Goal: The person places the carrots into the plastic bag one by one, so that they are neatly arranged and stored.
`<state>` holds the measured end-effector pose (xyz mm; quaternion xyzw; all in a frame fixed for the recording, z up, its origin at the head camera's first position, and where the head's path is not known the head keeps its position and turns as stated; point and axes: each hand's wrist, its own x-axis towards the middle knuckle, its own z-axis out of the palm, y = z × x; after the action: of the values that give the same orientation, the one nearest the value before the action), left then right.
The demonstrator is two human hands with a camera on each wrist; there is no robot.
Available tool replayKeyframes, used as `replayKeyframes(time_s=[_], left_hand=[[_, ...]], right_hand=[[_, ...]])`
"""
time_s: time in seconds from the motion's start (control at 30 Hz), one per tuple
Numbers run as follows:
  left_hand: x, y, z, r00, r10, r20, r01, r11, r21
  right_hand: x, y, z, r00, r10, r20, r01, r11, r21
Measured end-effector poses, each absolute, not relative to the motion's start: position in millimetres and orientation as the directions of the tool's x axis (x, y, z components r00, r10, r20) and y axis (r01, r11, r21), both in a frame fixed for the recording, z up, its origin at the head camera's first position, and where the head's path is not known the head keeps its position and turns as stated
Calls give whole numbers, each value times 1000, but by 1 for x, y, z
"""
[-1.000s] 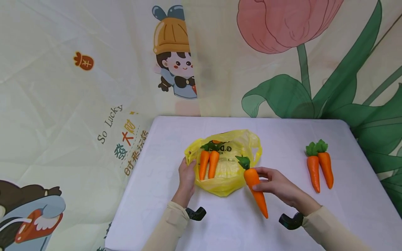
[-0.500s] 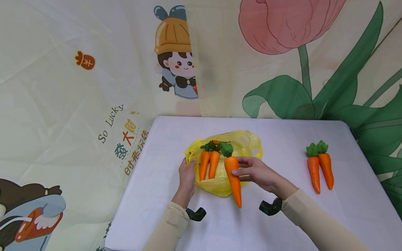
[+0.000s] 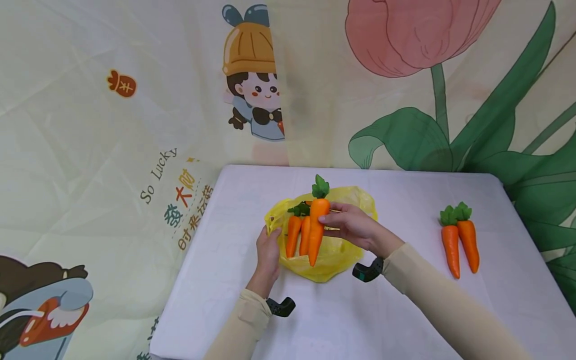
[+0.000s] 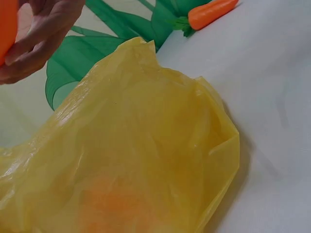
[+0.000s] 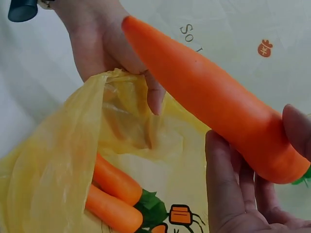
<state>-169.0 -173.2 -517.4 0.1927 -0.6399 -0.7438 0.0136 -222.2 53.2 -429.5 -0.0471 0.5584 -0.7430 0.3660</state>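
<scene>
A yellow plastic bag lies open-mouthed on the white-covered table. My left hand grips its left edge, the thumb inside the mouth and the other fingers behind the film in the right wrist view. Two carrots with green tops rest inside, and a bit of orange shows behind their leaves. Above the bag, my right hand holds another carrot by its thick end between thumb and fingers, leaves up and tip down in the head view. The left wrist view shows mostly the bag's outside.
Two more carrots, a left one and a right one, lie side by side toward the right of the table. Behind stands a patterned cloth backdrop with a large flower.
My right hand has carried its carrot leftward and up, from the bag's right side to over the two bagged carrots; the carrot now stands more upright. My left hand stays at the bag's edge.
</scene>
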Motion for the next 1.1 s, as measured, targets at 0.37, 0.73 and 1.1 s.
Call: replayKeyframes(time_s=[0.37,0.73,1.1], left_hand=[[-170,-175,-521,-923,-265,-280,-234,-191,953],[-171,-176,-522,-927,-255,-274,-227,-198,954],[-171,-174,-522,-923,-276,-268,-222,-187,957]], right_hand=[[-239,35,-452,-779,-483,-400,545,-206,-812],[-241,32,-481,-790,-394,-470,576,-212,-790],[-237,27,-509,-820,-253,-513,518,52,-854]])
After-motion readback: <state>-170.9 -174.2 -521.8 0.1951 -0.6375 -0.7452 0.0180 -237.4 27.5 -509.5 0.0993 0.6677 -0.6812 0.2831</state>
